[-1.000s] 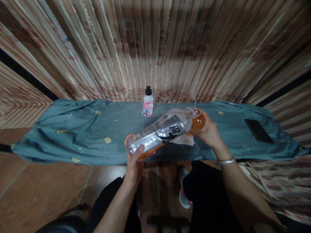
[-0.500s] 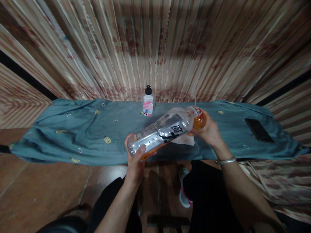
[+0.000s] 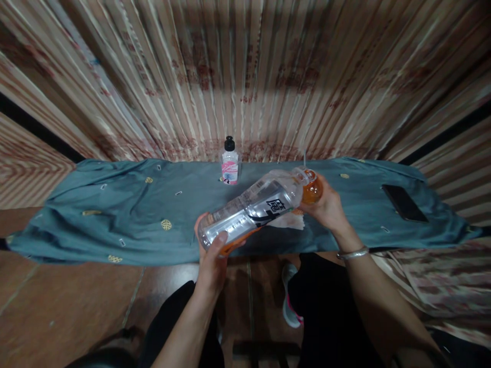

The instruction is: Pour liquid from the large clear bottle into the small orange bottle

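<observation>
The left hand (image 3: 213, 258) grips the tipped plastic bottle (image 3: 253, 208) by its base, fingers wrapped; the right hand (image 3: 325, 208) cups an orange-filled container (image 3: 311, 188) at its mouth. Light, thin-walled, probably slippery.

Not much we can actually read here. The big clear bottle (image 3: 255, 209) has a bold black character printed on its label, looks like Chinese, and we can't make out the rest of the small print on it. The little bottle (image 3: 229, 164) at the back has a pink and white label, but the writing on it is too small and blurry for us. The curtain (image 3: 245, 76) has faint reddish printed marks, unreadable too.
</observation>
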Demonstrator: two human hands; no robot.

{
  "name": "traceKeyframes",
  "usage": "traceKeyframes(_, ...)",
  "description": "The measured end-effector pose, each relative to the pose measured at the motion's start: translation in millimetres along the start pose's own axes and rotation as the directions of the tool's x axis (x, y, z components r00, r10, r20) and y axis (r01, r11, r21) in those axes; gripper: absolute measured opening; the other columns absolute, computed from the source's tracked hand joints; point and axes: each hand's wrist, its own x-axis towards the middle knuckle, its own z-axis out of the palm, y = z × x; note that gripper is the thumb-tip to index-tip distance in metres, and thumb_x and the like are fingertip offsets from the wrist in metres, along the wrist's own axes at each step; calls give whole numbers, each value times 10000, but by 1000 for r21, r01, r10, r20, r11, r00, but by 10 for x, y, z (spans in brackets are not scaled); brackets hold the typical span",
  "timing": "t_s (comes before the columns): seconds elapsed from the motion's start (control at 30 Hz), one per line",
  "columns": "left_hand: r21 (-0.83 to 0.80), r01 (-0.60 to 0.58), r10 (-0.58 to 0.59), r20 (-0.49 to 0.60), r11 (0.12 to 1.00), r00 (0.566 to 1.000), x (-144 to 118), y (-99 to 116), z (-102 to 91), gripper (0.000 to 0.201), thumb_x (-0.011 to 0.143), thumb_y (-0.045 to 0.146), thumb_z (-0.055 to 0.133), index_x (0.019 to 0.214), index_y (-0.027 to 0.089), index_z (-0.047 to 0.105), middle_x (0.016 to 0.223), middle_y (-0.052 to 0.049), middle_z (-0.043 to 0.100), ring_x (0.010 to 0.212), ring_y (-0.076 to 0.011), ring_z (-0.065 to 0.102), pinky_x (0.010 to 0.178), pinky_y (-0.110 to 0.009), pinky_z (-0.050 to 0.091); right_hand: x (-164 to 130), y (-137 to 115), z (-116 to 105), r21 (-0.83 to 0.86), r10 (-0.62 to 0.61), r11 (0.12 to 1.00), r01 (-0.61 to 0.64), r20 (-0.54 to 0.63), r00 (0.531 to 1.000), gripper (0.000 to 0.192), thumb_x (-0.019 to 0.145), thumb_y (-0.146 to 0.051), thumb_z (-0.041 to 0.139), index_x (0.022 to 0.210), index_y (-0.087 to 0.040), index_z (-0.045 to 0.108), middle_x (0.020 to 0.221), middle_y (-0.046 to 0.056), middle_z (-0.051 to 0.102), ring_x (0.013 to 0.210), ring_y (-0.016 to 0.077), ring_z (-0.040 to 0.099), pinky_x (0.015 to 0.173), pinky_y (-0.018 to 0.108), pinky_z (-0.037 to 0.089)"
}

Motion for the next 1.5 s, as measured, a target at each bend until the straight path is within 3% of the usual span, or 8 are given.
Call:
traceKeyframes(0.23, -12, 0, 0, -7, 1000, 1000, 11, 28, -6, 698, 690, 365, 921, 1281, 315, 554, 1272, -53, 667, 1002, -257, 723, 689, -354, 669, 0, 26, 17, -13, -15, 1000, 15, -8, 1000, 905, 625, -429, 910, 1430, -226, 549, 1330, 122, 750, 1229, 368, 724, 1070, 525, 592)
traceKeyframes(0.43, 2, 17, -17, 11, 1000, 1000, 30, 57, -58, 732, 688, 361, 942, 1298, 313, 539, 1284, -61, 671, 1021, -272, 733, 704, -379, 683, -6, 116, 59, 54, -45, 998, 45, 5, 999, 952, 637, -457, 933, 1466, -250, 513, 1371, 121, 728, 1257, 361, 711, 1121, 547, 559)
traceKeyframes(0.7, -11, 25, -25, 6, 1000, 1000, 61, 61, -125, 704, 673, 355, 958, 1262, 329, 575, 1196, -19, 726, 976, -253, 758, 708, -343, 668, -6, 66, 94, 82, 11, 997, -15, 38, 999, 893, 682, -464, 889, 1460, -277, 493, 1374, 120, 728, 1271, 365, 707, 1125, 620, 540)
traceKeyframes(0.83, 25, 15, -14, -26, 1000, 1000, 67, 63, -133, 689, 672, 367, 953, 1267, 334, 607, 1202, -13, 735, 962, -236, 756, 740, -327, 652, -1, 53, 128, 125, 16, 992, -22, 49, 999, 886, 689, -434, 876, 1464, -268, 480, 1394, 127, 719, 1290, 358, 698, 1113, 587, 559)
traceKeyframes(1.17, 64, 4, 1, -81, 998, 997, 68, 76, -99, 647, 673, 406, 923, 1254, 309, 654, 1221, -31, 723, 989, -254, 735, 765, -352, 634, 17, -62, 106, 6, 5, 1000, -5, 34, 999, 880, 680, -388, 875, 1467, -228, 516, 1355, 128, 743, 1234, 358, 729, 1082, 527, 593)
traceKeyframes(1.5, 37, 12, -9, -75, 999, 997, 43, 104, -57, 617, 672, 368, 926, 1220, 337, 643, 1203, -10, 720, 978, -253, 740, 744, -353, 648, 3, -54, 118, 29, 12, 1000, -12, 23, 1000, 879, 680, -406, 857, 1465, -222, 507, 1337, 138, 751, 1191, 353, 751, 1055, 527, 606)
